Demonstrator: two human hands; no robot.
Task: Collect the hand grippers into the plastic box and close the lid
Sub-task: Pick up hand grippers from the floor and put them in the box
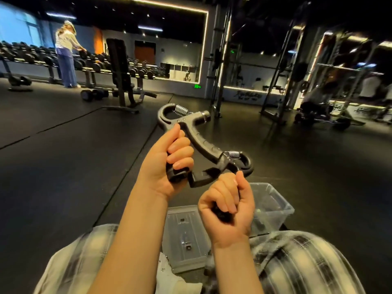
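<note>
My left hand (pixel 167 164) grips one handle of a black hand gripper (pixel 186 122) with a steel spring, held up in front of me. My right hand (pixel 229 209) grips a handle of a second black hand gripper (pixel 235 164), its spring end pointing up and right. The two grippers cross or touch between my hands. Below them on the floor stands a clear plastic box (pixel 277 206) with no lid on it, partly hidden by my right hand. Its clear lid (pixel 184 236) lies flat to the left of the box, between my knees.
My knees in plaid trousers (pixel 297 262) frame the lid and box. The black rubber floor (pixel 74 166) spreads to the left. Further off stand a weight bench (pixel 123 81), a dumbbell rack (pixel 89 62) with a person (pixel 65 54) beside it, and squat racks (pixel 297 81) to the right.
</note>
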